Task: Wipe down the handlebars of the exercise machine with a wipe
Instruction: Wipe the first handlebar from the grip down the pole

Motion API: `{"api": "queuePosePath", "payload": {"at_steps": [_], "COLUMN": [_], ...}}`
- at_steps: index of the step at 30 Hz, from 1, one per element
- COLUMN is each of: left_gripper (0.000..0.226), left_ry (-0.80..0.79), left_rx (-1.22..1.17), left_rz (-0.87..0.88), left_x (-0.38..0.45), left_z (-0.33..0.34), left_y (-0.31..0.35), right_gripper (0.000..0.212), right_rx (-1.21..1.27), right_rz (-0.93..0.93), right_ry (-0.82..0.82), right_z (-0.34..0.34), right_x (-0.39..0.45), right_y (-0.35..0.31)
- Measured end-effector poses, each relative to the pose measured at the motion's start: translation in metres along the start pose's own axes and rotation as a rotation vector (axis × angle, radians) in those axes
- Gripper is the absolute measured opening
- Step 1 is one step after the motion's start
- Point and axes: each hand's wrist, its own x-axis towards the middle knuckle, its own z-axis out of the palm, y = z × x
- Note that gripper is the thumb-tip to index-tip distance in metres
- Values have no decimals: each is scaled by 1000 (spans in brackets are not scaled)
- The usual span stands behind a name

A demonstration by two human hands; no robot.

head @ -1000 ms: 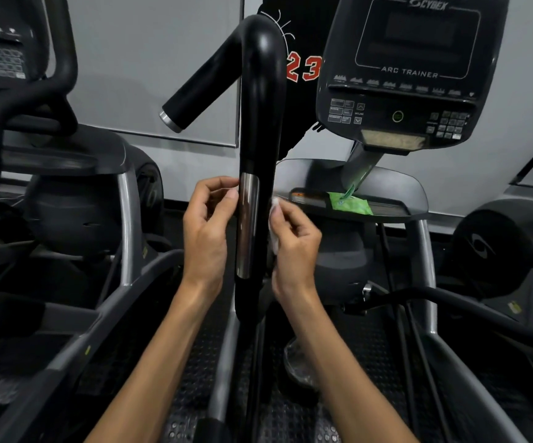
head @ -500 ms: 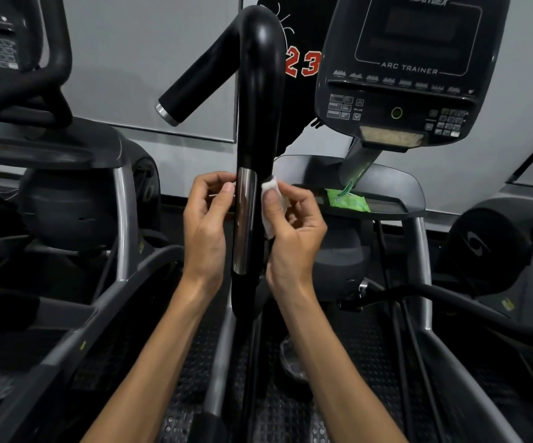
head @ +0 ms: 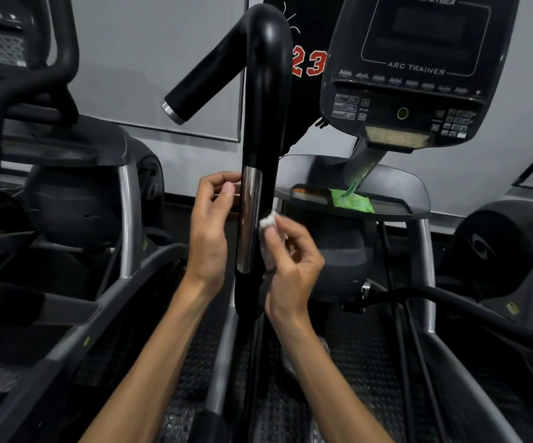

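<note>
Handlebar: the black handlebar (head: 263, 100) is standing upright right in front of me, glossy, curving over at the top into a short arm that is pointing down to the left and ending in a silver cap.
Metal strip: a long polished metal strip (head: 249, 219) is running down the near face of the handlebar, between my two hands.
Wipe: the white wipe (head: 267, 222) is bunched into a small crumpled wad, sitting just beside the right edge of the metal strip; whether it is touching the bar I cannot tell.
Right hand: my right hand (head: 292, 266) is pinching the wipe, its grip clamped on the wad between thumb and fingertips.
Left hand: my left hand (head: 210, 228) is curling at the left side of the bar, fingertips near the top of the metal strip; whether its grip is closing on anything I cannot tell.
Console: the console (head: 418, 68) marked ARC TRAINER is standing up and to the right.
Green packet: a green packet (head: 351, 201) is lying on the tray (head: 402, 187) beneath the console.
</note>
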Motion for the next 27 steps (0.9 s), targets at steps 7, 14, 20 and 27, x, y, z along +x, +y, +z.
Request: {"api": "queuePosePath", "payload": {"at_steps": [7,14,20,27], "left_gripper": [21,20,21,28], "left_ry": [-5,-18,-26,-33], "left_rx": [17,58,43,57], "left_rz": [1,14,16,3], "left_x": [0,-2,-2,-3], "left_z": [1,-1,-2,-6], "left_y": [-2,-5,-2,-4], "right_gripper": [18,21,24,12], "right_rx": [31,-89,-207,-59], "right_rz": [-28,-53,-199,39], "right_ry": [44,-10,-5,125], "right_z": [11,-4,3,8], "right_x": [13,-3,-14,-8], "right_y": [-4,5,8,5]}}
